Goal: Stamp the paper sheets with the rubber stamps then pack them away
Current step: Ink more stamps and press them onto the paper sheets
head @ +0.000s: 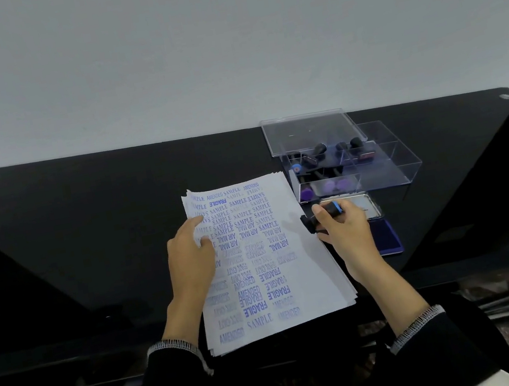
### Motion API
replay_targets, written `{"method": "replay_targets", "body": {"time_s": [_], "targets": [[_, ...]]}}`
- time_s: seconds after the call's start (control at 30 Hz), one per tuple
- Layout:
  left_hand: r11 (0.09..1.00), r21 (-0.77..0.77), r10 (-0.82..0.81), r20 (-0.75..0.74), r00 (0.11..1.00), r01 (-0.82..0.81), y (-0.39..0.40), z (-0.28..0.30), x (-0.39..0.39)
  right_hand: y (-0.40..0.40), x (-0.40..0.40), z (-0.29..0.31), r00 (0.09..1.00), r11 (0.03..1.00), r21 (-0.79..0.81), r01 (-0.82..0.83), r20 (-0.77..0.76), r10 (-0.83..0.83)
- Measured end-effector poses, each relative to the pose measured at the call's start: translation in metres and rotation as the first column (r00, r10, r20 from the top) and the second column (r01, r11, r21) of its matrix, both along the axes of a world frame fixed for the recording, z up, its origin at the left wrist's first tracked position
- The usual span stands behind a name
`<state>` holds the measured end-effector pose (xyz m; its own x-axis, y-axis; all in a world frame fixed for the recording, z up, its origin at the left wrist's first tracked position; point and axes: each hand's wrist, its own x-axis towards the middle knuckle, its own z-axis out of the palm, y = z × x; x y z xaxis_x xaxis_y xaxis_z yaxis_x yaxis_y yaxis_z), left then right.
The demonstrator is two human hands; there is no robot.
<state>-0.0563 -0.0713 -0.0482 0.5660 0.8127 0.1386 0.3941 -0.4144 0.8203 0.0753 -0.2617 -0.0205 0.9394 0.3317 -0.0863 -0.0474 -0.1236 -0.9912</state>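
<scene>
A stack of white paper sheets point(268, 258) lies on the black table, its top sheet covered with blue stamped words such as SAMPLE, AIR MAIL and FRAGILE. My left hand point(191, 258) rests flat on the stack's left side, fingers apart. My right hand point(343, 231) grips a black rubber stamp with a blue band point(325, 214), held tilted just off the stack's right edge. Behind that hand lies an open ink pad point(386, 234) with a blue inked face.
A clear plastic box point(387, 166) with its lid propped open stands at the back right and holds several stamps with black, blue and purple parts. The black glass table point(84, 239) runs to a pale wall. Patterned floor shows below the front edge.
</scene>
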Motion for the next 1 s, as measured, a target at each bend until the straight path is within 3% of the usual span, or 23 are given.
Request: {"method": "replay_targets", "body": {"time_s": [0.1,0.23,0.53,0.73,1.0], "targets": [[0.997,-0.072,0.001,0.064,0.998,0.004,0.005,0.002,0.006,0.005,0.000,-0.001,1.000,1.000,0.015,-0.001,-0.006,0.001],[0.997,-0.075,0.020,0.027,0.999,-0.018,0.011,-0.003,0.010,0.011,-0.001,-0.004,1.000,1.000,0.002,-0.006,0.009,0.006],[0.980,0.188,-0.048,-0.113,0.992,0.069,0.002,-0.016,0.006,0.005,-0.006,-0.010,0.998,0.999,0.037,0.027,0.052,-0.029],[0.967,0.247,-0.021,-0.194,0.981,0.069,-0.001,-0.014,0.008,-0.006,-0.008,-0.012,0.993,0.989,0.100,0.107,0.031,-0.110],[0.963,0.263,-0.004,-0.218,0.976,0.063,-0.003,-0.012,0.007,-0.013,-0.008,-0.010,0.995,0.960,0.273,0.069,-0.087,-0.047]]}}
